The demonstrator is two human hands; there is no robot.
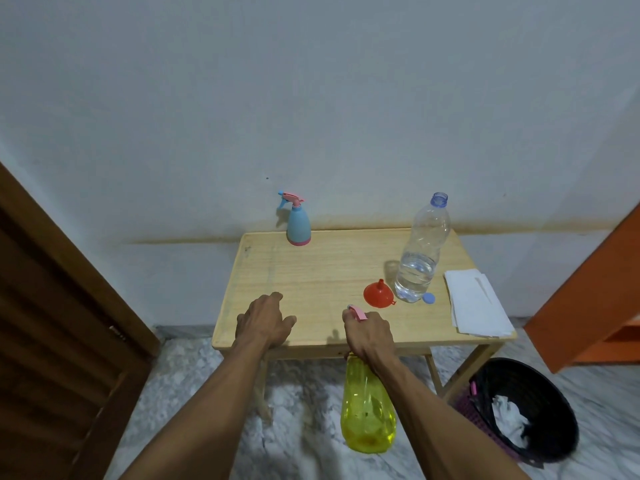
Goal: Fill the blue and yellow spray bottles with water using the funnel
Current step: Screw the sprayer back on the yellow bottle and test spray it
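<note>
My right hand [369,336] grips the pink spray head of the yellow spray bottle [367,410], which hangs in the air in front of the table's near edge, its body below the tabletop. My left hand [265,322] rests over the near left part of the wooden table [311,271] with loosely bent fingers, holding nothing. The blue spray bottle [298,223] with its pink and blue head stands at the table's far edge. A red funnel [378,294] lies mouth down next to an uncapped clear water bottle [420,254], partly full. Its blue cap [429,298] lies beside it.
A stack of white paper [476,303] lies on the table's right side. A black waste bin [526,410] with crumpled paper stands on the marble floor at the right. A brown door [52,323] is at the left, an orange panel [588,289] at the right.
</note>
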